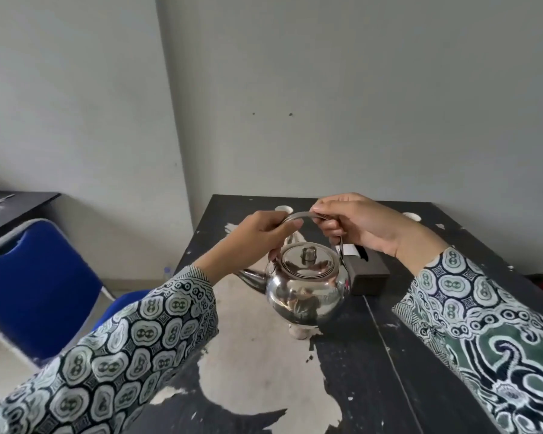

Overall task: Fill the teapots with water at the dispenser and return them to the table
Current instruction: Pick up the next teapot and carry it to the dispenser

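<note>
Polished steel teapot (pixel 306 286), round-bellied, lid on, spout pointing left, held just over the table (pixel 420 355). Left hand (pixel 257 238) and right hand (pixel 355 225) both curl closed on its arched handle (pixel 298 217). Tabletop black, paint flaking pale. Grey walls; blue chair (pixel 35 289) left.

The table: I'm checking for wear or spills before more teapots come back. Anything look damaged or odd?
Yes. The table has its black surface peeled away in large pale patches around and below the teapot, with small chips elsewhere. No water spill shows. Both hands, left hand and right hand, grip the handle.
</note>
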A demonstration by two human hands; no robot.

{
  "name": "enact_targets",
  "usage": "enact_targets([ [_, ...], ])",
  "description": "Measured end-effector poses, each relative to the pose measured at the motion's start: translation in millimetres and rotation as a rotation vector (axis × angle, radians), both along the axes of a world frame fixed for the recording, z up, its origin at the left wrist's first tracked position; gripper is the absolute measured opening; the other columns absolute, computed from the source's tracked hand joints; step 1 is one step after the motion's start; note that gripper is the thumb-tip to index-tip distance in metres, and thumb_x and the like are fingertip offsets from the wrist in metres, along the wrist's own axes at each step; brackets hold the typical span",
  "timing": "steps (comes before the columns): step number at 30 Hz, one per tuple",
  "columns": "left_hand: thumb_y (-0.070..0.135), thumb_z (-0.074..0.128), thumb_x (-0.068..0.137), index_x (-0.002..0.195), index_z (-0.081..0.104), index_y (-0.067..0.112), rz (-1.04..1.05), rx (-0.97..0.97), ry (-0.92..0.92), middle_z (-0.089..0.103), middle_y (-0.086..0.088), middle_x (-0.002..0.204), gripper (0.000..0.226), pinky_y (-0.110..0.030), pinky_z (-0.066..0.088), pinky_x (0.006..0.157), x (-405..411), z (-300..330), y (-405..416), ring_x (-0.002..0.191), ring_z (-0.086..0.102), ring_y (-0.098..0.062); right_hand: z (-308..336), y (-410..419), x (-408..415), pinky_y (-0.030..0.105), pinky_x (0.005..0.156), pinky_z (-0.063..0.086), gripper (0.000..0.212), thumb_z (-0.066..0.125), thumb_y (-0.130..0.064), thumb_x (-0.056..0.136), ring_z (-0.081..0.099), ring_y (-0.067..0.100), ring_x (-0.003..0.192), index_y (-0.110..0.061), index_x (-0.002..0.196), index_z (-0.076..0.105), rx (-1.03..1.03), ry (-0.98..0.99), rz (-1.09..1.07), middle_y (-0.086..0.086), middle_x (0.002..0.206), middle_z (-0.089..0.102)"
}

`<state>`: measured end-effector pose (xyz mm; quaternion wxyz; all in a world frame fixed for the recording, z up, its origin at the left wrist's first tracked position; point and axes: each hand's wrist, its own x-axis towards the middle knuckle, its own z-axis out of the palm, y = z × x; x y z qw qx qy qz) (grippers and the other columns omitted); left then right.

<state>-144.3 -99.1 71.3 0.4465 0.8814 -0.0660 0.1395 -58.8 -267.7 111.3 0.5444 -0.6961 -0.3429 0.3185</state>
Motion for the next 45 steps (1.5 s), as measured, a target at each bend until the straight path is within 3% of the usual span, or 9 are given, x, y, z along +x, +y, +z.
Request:
enact_targets([
  [3,0.033,0.049,0.095,0.066,0.052,0.011,0.006,-0.012,0.024,0.043,0.011,0.042,0.036,-0.015,0.034,0.048,-27.0,1.9,18.3,0.047,0.042,-0.011,-0.3,19.0,-18.0,0.022,0.053,0.029,0.022,0.044,-0.019,0.094,0.033,0.007,0.048,-0.011,0.076,0.053,-0.015,0.0,0.062,-0.006,0.052,0.038],
  [5,0.031,0.05,0.094,0.072,0.052,0.001,-0.005,-0.075,0.053,0.041,0.012,0.044,0.037,-0.016,0.034,0.047,-41.7,2.1,31.3,0.045,0.038,-0.008,-0.2,31.2,-26.8,0.021,0.053,0.031,0.019,0.044,-0.021,0.093,0.034,0.007,0.049,-0.009,0.083,0.054,-0.021,-0.005,0.118,-0.007,0.053,0.039],
  [8,0.026,0.042,0.084,0.06,0.041,0.012,-0.007,-0.208,0.047,0.034,0.005,0.054,0.028,-0.025,0.029,0.05,-56.9,2.1,44.4,0.047,0.03,-0.01,0.0,47.8,-33.4,0.021,0.053,0.032,0.019,0.047,-0.025,0.092,0.034,0.008,0.051,-0.008,0.091,0.054,-0.017,-0.002,0.21,-0.007,0.053,0.04],
  [12,0.035,0.035,0.091,0.059,0.03,0.015,0.068,-0.269,0.037,0.025,0.007,0.054,0.038,-0.023,0.023,0.047,-77.9,0.8,59.4,0.047,0.023,-0.01,-1.9,75.2,-44.3,0.024,0.056,0.03,0.022,0.044,-0.024,0.093,0.033,0.01,0.053,-0.011,0.078,0.053,0.015,-0.022,0.304,-0.007,0.053,0.04],
  [20,0.038,0.036,0.097,0.045,0.037,0.028,0.336,-0.243,0.001,0.031,0.014,0.042,0.053,-0.019,0.025,0.041,-119.1,-15.1,130.3,0.039,0.026,-0.007,-14.8,161.9,-75.0,0.026,0.058,0.029,0.02,0.04,-0.019,0.095,0.032,0.011,0.054,-0.009,0.081,0.051,0.0,0.043,0.471,-0.005,0.054,0.038],
  [27,0.036,0.035,0.099,0.043,0.041,0.028,0.43,-0.21,0.05,0.033,0.012,0.039,0.056,-0.02,0.027,0.042,-172.1,-25.4,233.4,0.037,0.027,-0.008,-35.4,275.1,-116.1,0.019,0.05,0.03,0.023,0.04,-0.015,0.095,0.031,0.009,0.051,-0.01,0.076,0.054,0.036,0.181,0.57,-0.005,0.053,0.037],
  [32,0.028,0.035,0.099,0.054,0.041,0.016,0.435,-0.201,0.112,0.035,0.011,0.043,0.047,-0.017,0.028,0.042,-208.6,-25.2,314.8,0.038,0.028,-0.007,-46.2,356.6,-148.8,0.017,0.048,0.031,0.017,0.047,-0.02,0.087,0.03,0.01,0.052,-0.01,0.078,0.057,0.092,0.244,0.588,-0.006,0.053,0.04],
  [38,0.021,0.034,0.1,0.058,0.036,0.012,0.432,-0.321,0.157,0.03,0.013,0.043,0.042,-0.013,0.025,0.038,-258.8,-17.6,410.6,0.037,0.023,-0.004,-47.3,461.9,-195.6,0.022,0.052,0.026,0.018,0.045,-0.02,0.088,0.028,0.011,0.053,-0.007,0.08,0.056,0.105,0.228,0.607,-0.005,0.053,0.038],
  [45,0.024,0.032,0.1,0.056,0.039,0.007,0.576,-0.277,0.136,0.03,0.008,0.036,0.047,-0.016,0.027,0.041,-320.2,-19.3,501.8,0.038,0.025,-0.008,-56.5,575.2,-238.2,0.019,0.05,0.032,0.023,0.039,-0.016,0.094,0.031,0.009,0.05,-0.007,0.08,0.055,0.121,0.242,0.71,-0.007,0.052,0.04],
])
